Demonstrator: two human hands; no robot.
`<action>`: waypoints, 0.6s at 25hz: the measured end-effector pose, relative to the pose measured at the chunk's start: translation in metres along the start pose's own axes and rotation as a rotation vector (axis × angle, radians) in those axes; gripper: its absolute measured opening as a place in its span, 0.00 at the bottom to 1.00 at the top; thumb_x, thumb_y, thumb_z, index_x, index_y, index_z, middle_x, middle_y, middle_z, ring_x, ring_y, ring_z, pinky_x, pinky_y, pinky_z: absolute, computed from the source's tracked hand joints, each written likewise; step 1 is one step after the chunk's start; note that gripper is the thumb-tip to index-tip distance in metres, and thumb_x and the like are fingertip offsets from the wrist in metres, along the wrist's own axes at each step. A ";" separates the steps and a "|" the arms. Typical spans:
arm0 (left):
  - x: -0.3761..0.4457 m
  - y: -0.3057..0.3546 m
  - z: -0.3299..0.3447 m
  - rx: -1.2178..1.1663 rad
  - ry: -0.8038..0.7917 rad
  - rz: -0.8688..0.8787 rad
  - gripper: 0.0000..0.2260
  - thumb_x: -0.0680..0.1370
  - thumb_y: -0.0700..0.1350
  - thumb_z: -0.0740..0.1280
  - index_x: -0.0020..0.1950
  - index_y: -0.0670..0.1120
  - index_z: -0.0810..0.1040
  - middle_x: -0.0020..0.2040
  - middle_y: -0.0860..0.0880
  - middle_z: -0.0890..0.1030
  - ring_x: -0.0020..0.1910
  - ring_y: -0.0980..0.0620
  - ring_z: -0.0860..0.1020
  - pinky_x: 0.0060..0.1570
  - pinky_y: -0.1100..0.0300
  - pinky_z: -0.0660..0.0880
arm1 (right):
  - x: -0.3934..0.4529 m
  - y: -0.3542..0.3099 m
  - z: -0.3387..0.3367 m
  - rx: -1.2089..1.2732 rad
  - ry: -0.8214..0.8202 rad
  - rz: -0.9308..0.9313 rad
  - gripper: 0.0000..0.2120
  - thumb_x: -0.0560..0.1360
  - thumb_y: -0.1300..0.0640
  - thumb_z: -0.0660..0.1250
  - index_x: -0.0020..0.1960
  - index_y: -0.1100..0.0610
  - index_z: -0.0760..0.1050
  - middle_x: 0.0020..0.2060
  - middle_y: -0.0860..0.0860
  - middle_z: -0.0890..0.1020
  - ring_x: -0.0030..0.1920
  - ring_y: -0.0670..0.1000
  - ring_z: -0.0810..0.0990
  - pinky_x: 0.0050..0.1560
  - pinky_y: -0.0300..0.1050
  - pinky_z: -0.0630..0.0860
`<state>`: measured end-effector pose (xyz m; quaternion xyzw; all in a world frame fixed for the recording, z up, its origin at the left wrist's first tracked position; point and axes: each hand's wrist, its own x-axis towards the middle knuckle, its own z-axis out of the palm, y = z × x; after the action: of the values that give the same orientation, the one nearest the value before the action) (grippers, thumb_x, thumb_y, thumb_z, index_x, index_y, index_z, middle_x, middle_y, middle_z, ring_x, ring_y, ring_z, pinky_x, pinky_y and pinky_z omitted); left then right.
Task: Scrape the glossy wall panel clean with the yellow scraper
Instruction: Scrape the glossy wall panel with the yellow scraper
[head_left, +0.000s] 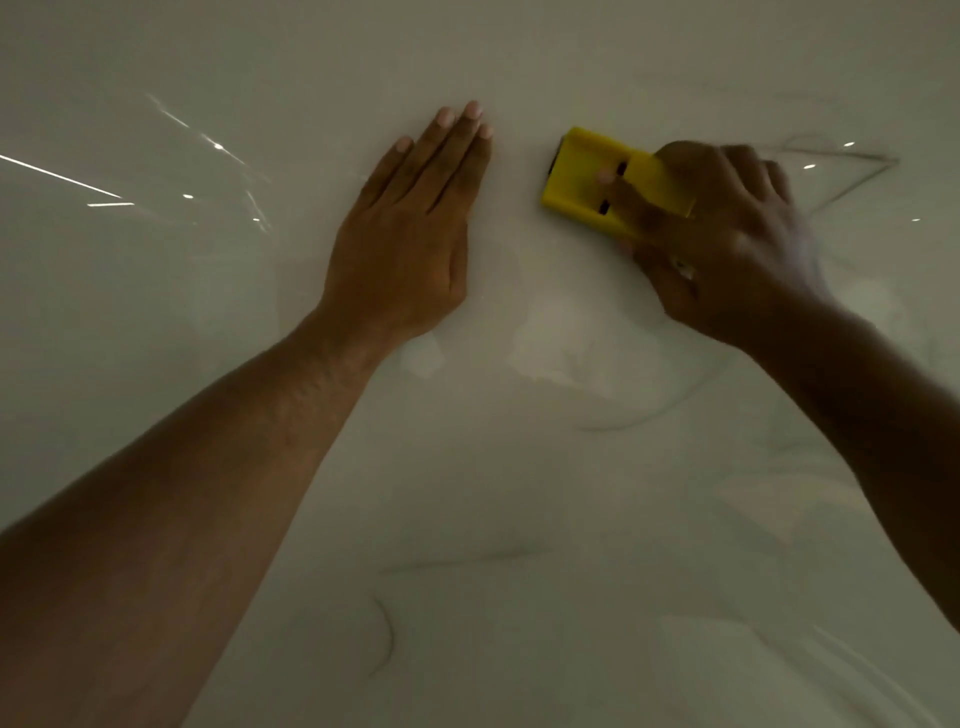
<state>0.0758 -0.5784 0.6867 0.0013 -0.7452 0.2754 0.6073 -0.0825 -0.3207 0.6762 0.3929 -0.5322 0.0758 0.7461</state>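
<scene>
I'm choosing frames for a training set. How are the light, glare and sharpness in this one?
Head view: dim overall; bright streaks of glare on the glossy wall panel at upper left, smaller glints at upper right; the right hand gripping the yellow scraper is smeared by motion blur, while the flat left hand is sharp.

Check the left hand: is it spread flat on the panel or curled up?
Spread flat. The left hand lies palm-down on the wall panel, fingers straight and together, holding nothing.
</scene>
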 end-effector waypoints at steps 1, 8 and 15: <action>0.002 0.001 0.000 0.004 0.005 -0.017 0.27 0.86 0.44 0.51 0.86 0.43 0.54 0.86 0.46 0.55 0.86 0.48 0.53 0.84 0.53 0.49 | 0.001 0.006 -0.003 -0.025 -0.017 -0.040 0.22 0.86 0.47 0.62 0.79 0.46 0.69 0.63 0.62 0.78 0.55 0.65 0.76 0.53 0.57 0.71; 0.015 0.024 0.007 0.052 -0.004 -0.066 0.29 0.86 0.51 0.47 0.86 0.41 0.49 0.87 0.43 0.51 0.86 0.45 0.49 0.85 0.48 0.49 | -0.014 0.009 -0.002 0.096 -0.025 -0.005 0.21 0.85 0.47 0.65 0.76 0.51 0.74 0.58 0.65 0.79 0.51 0.65 0.77 0.51 0.58 0.75; 0.033 0.046 0.011 0.031 0.013 0.019 0.29 0.85 0.49 0.49 0.86 0.41 0.50 0.87 0.43 0.51 0.86 0.45 0.49 0.85 0.47 0.49 | -0.031 0.016 -0.004 0.110 0.012 0.342 0.22 0.84 0.46 0.64 0.77 0.51 0.73 0.59 0.66 0.77 0.56 0.68 0.76 0.55 0.57 0.71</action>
<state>0.0417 -0.5328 0.6966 0.0020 -0.7370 0.2926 0.6092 -0.1011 -0.2978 0.6578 0.3362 -0.5821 0.2328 0.7028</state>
